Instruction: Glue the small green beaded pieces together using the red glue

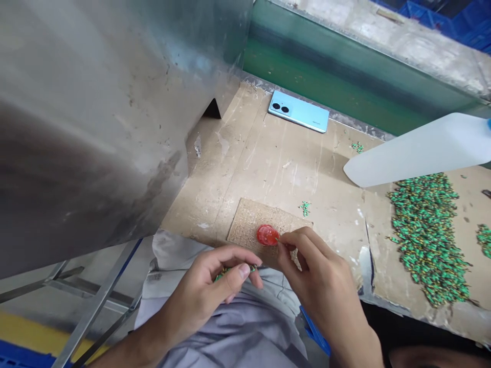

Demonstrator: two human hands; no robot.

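Observation:
My left hand [209, 286] is closed around a small bunch of green parts [226, 272], thumb pressed over them, above my lap. My right hand [318, 276] pinches something thin between thumb and forefinger, right at the edge of a small red round piece [267, 234]. That red piece lies on a rough cork-like pad [249, 225] at the near edge of the worn bench [276, 163]. What the right fingers hold is too small to name.
A large heap of small green parts [427, 235] covers the bench's right side, with smaller clusters [305, 207] nearby. A light blue phone [298, 111] lies face down at the back. A white plastic scoop [422, 151] juts in from the right. A big metal housing [95, 112] fills the left.

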